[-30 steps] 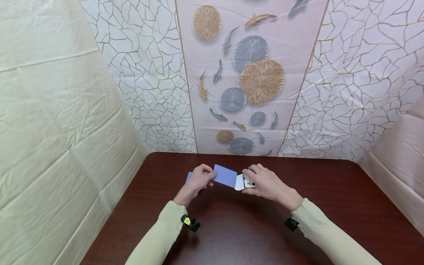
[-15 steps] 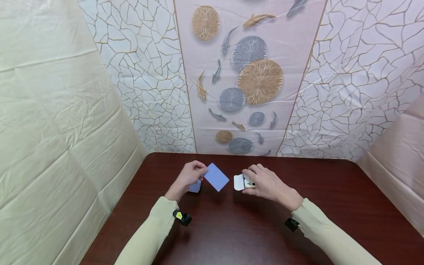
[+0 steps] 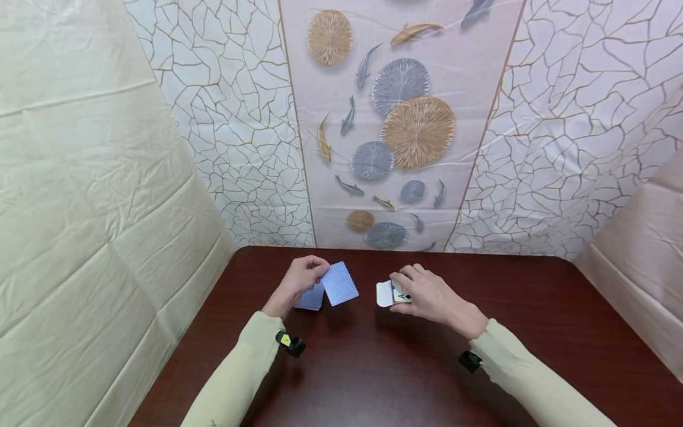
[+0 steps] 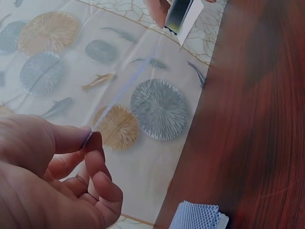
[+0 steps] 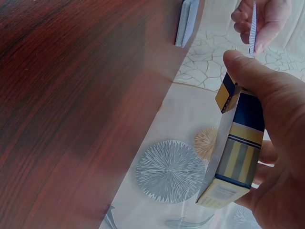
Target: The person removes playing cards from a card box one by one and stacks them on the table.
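Between thumb and fingers, my left hand [image 3: 302, 279] pinches a blue-backed playing card [image 3: 340, 284] at one corner, patterned back towards the head camera. In the left wrist view the card [image 4: 121, 93] appears edge-on. Below and beside that hand lies a stack of blue-backed playing cards [image 3: 310, 298] on the table, partly covered by the hand in the head view. My right hand [image 3: 427, 295] grips a card box [image 3: 385, 294], its white flap pointing left. An "A" marking shows on the box's face. In the right wrist view, the box [image 5: 240, 143] has dark blue and yellow sides.
The dark red wooden table [image 3: 368, 367] extends around both hands. Behind its far edge hangs a patterned curtain [image 3: 395, 124] with printed fish and discs. A pale cloth [image 3: 107, 196] hangs along the left side.
My left hand has carried the card leftwards, away from the box flap and close to the stack, turning it more upright. The stack shows more now. The right hand has stayed in place.
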